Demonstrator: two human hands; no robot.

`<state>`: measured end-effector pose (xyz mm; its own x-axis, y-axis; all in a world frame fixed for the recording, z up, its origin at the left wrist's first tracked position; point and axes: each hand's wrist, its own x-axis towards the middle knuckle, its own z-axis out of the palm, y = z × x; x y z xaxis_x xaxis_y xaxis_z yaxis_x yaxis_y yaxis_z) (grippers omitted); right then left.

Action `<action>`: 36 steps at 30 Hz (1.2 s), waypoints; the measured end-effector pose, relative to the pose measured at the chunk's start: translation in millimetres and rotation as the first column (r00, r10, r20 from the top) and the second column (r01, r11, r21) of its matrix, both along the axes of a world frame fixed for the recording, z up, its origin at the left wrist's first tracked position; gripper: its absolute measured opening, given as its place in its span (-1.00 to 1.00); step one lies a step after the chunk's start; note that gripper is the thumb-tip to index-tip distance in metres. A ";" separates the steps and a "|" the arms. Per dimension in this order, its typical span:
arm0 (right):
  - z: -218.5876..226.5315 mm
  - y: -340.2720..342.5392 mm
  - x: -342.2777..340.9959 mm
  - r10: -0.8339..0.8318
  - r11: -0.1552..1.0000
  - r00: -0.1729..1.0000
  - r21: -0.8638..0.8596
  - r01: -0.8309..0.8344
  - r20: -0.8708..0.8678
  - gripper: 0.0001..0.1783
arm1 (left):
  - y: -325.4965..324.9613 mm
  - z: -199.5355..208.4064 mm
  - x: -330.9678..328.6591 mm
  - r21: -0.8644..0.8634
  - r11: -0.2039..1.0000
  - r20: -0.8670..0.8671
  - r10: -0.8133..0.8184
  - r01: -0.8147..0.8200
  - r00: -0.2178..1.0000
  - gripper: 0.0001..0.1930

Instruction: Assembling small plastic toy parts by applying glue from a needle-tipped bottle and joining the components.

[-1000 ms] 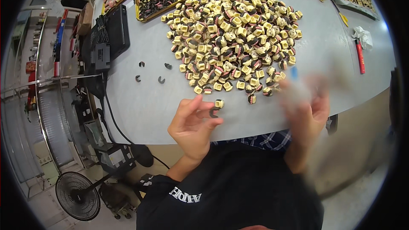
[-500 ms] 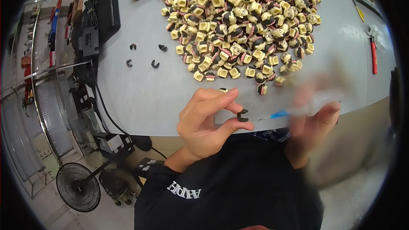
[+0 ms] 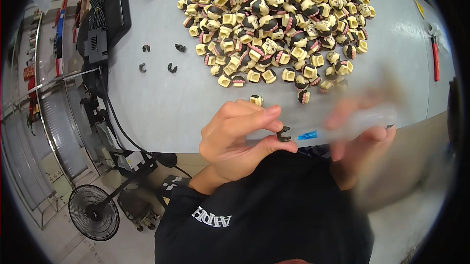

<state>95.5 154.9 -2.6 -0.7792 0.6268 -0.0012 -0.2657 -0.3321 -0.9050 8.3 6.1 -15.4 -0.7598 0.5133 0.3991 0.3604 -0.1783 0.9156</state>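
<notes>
Left hand (image 3: 240,129) pinched a small, matte-looking dark C-shaped piece (image 3: 283,135) between thumb and fingers, near the surface (image 3: 147,112) edge, gap facing right. Right hand (image 3: 361,154) gripped a translucent bottle (image 3: 372,118), blurred; blue needle tip (image 3: 307,136) at the piece, contact unclear. Square-hollowed cream-black-pink pieces (image 3: 268,46) heaped beyond, cut off at top.

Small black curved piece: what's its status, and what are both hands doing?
Left hand: pinching black curved piece. Right hand: holding translucent bottle, blue tip near piece. Nothing visibly in the way.
</notes>
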 end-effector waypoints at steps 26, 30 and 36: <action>-0.8 -1.4 0.3 -0.043 0.998 0.999 0.038 0.043 0.010 -0.46 | 2.1 4.6 2.8 -0.059 0.998 0.002 0.002 -0.002 1.000 -0.49; 0.1 -2.1 -1.1 -0.054 0.997 0.999 0.048 0.054 0.000 -0.47 | 2.1 5.4 2.2 -0.059 0.998 -0.005 0.002 -0.003 1.000 -0.49; -3.3 -3.1 -1.9 -0.089 0.993 0.996 0.074 0.088 0.011 -0.47 | 0.1 2.6 0.1 -0.046 0.999 -0.019 0.003 -0.004 1.000 -0.47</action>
